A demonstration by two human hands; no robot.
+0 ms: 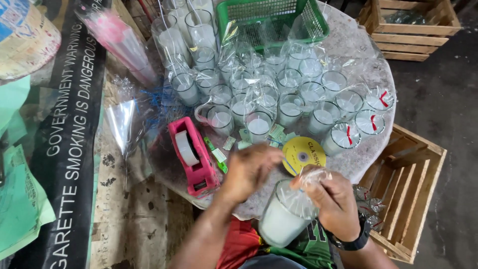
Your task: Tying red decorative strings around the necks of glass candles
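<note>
A single view is given — taken from a head-worn camera, aimed steeply down and slightly forward over a round table. The hands are seen close at the lower edge; the table's far rim and a green basket are reached at the top.

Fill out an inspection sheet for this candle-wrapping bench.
Surface: round stone-like table, crowded.
Job's things: glass candle in clear wrap, tilted at the table edge.
Clutter: wrapped glass candles, two with red ties; pink tape dispenser; yellow disc; green basket; paper labels; cellophane sheets.
Grippers: left hand by the wrap's top; right hand pinching the gathered wrap.
Cables: nothing seen.
Surroundings: wooden crates; printed banner at the left.
</note>
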